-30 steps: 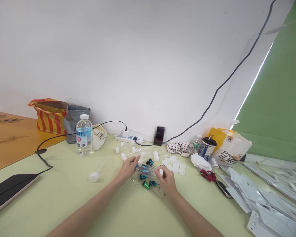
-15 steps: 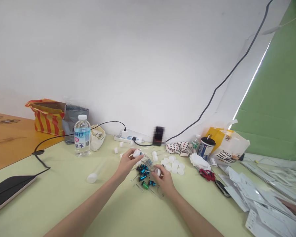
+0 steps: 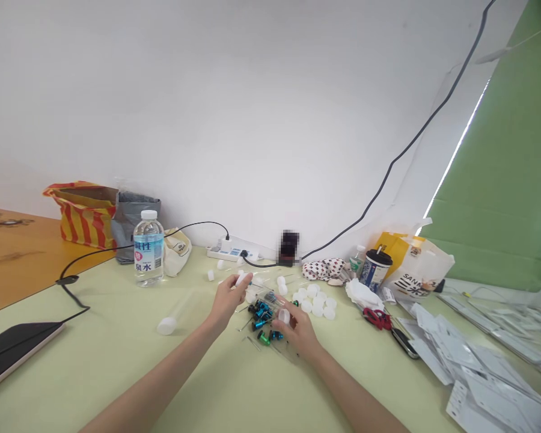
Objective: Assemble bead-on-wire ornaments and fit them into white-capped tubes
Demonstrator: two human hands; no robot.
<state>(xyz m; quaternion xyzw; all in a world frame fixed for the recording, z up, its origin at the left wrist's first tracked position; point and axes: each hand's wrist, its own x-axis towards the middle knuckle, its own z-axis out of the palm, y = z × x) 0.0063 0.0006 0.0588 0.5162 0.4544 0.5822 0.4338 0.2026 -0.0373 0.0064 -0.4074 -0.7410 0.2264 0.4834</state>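
My left hand (image 3: pixel 228 299) is closed, its thumb and fingers pinching the white end cap (image 3: pixel 241 278) of what looks like a clear plastic tube slanting toward the other hand. Another white cap (image 3: pixel 284 316) sits between the curled fingers of my right hand (image 3: pixel 301 329); whether it is joined to a tube is hard to see. Below and between the hands lies a pile of small blue and black metal parts (image 3: pixel 261 313) with thin rods. A green part (image 3: pixel 264 338) rests at its near edge. Loose white caps (image 3: pixel 316 300) are grouped beyond my right hand.
A capped clear tube (image 3: pixel 168 325) lies at left, near a water bottle (image 3: pixel 148 255). Along the wall are a power strip (image 3: pixel 232 249) and a pixelated dark object (image 3: pixel 289 247). Red-handled scissors (image 3: pixel 377 319), a lidded cup (image 3: pixel 375 270) and white flat pieces (image 3: pixel 482 367) are at right.
My left hand has shifted slightly left with the white cap. The cap in my right hand has turned, showing more of its rim. A hand at the far right edge has left the view.
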